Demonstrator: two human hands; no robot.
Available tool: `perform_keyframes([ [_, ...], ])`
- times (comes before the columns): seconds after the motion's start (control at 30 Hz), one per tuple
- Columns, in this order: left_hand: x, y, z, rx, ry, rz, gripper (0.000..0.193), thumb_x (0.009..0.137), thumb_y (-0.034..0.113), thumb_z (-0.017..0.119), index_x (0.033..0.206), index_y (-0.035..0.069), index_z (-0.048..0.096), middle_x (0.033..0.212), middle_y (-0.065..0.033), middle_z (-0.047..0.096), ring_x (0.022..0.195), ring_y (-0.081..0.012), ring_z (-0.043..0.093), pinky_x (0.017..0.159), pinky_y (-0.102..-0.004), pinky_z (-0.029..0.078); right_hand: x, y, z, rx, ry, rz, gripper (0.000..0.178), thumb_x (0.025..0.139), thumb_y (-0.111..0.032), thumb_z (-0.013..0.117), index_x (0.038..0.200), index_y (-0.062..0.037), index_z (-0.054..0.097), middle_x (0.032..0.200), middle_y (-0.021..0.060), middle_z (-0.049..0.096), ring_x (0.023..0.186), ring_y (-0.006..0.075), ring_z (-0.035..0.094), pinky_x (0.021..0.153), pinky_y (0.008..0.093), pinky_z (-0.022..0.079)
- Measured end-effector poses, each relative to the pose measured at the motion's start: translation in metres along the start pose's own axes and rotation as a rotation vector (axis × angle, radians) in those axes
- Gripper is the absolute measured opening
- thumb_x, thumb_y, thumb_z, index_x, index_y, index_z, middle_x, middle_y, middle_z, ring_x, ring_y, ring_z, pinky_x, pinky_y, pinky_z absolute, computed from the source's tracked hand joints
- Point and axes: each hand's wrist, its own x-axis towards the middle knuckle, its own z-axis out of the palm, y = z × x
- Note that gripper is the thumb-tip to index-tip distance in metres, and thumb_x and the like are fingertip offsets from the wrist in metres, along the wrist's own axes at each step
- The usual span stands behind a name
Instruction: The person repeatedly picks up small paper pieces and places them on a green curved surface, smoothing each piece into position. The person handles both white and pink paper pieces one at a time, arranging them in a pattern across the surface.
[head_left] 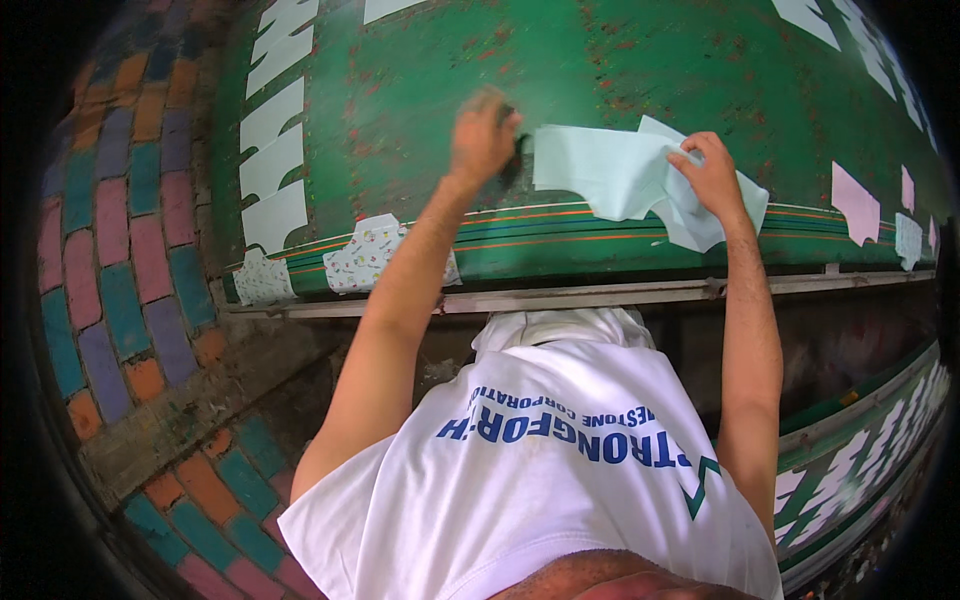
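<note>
My left hand (483,135) is raised against a curved green metal panel (600,60), its fingers curled around a small dark tool whose tip touches the left edge of a pale green paper sheet (600,170). My right hand (712,172) pinches the crumpled right part of that same sheet and presses it to the panel. The sheet lies flat on the left and folds over on the right. The tool is mostly hidden by my fingers.
White cut-out shapes (272,160), patterned paper patches (365,252) and pink patches (855,203) are stuck on the green panel. A metal rail (600,297) runs below it. Coloured paving bricks (120,230) cover the ground at left. My white shirt (540,470) fills the lower middle.
</note>
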Motion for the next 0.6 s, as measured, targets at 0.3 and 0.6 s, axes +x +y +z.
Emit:
perform_keyframes([
  [0.3,0.047,0.031,0.064,-0.045,-0.575,0.095,0.074,0.107,0.053,0.043,0.156,-0.002,0.041,0.166,-0.0241,0.034,0.158,-0.0403,0.023,0.128,-0.0554,0.018,-0.005,0.014,0.006,0.300,-0.196,0.167,0.027,0.095,-0.026,0.078,0.105,-0.0028,0.069,0.107,0.0073,0.072,0.095,0.0196,0.065,0.088,0.0340,0.051],
  [0.6,0.034,0.139,0.052,-0.414,-0.415,0.061,0.029,0.094,0.010,0.072,0.123,0.007,0.068,0.114,-0.0120,0.072,0.115,-0.0339,0.064,0.117,-0.0500,0.040,-0.013,0.015,-0.004,0.586,-0.222,0.142,0.022,0.102,-0.019,0.070,0.118,-0.0032,0.070,0.095,-0.0015,0.066,0.085,0.0073,0.057,0.079,0.0239,0.047],
])
